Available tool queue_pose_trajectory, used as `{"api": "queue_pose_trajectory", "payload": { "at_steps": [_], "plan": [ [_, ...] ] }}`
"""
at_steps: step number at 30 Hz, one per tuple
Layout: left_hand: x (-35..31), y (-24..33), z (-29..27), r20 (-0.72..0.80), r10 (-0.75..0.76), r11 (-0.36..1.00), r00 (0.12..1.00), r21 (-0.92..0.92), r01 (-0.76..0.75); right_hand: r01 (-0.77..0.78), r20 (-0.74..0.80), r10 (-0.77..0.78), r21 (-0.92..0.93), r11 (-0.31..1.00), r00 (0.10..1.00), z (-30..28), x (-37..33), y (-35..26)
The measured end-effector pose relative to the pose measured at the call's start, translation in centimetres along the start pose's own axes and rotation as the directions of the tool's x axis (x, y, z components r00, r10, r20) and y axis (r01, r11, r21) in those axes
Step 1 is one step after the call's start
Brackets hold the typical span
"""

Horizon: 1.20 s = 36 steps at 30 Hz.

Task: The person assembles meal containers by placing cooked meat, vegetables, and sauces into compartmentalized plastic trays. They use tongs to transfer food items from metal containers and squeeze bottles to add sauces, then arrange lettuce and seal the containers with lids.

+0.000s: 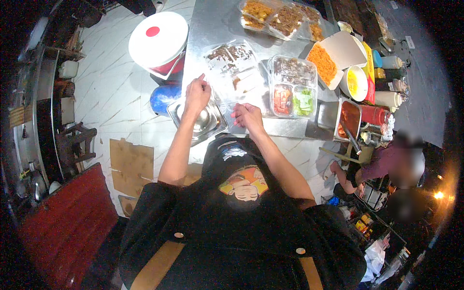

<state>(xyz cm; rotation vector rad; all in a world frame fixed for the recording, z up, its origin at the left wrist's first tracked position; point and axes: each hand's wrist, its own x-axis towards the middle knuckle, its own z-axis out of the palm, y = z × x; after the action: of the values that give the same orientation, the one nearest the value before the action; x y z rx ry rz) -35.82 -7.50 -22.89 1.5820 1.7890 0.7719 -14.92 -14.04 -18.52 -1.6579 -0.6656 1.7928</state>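
Observation:
A clear plastic meal container (247, 65) with compartments lies on the steel table in front of me, with brown food in its far part; glare washes out much of it. My left hand (198, 96) is at its left near edge, fingers bent and closed against the plastic. At the near right corner, my right hand (248, 117) has its fingers curled in on the clear edge. Whether a lid lies over the container I cannot tell. Below my left hand sits a steel pan (216, 126). To the right stands another clear container (293, 87) with meat, red food and green lettuce.
More filled clear containers (286, 21) stand at the far side. Right lie a box of orange shreds (323, 65), a bowl of yellow food (356, 83), a pan of red sauce (349, 117) and several bottles. A white-lidded bucket (158, 41) stands left; a person (386, 166) sits at right.

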Motion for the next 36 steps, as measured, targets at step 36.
{"api": "queue_pose_trajectory", "payload": {
  "at_steps": [36],
  "plan": [
    [8.3,-1.6,0.9,0.208,-0.042,0.983,0.977,-0.168,0.077,0.093,0.012,-0.597,-0.99,0.106,0.802,-17.6,-11.3,-7.2]
  ]
}}
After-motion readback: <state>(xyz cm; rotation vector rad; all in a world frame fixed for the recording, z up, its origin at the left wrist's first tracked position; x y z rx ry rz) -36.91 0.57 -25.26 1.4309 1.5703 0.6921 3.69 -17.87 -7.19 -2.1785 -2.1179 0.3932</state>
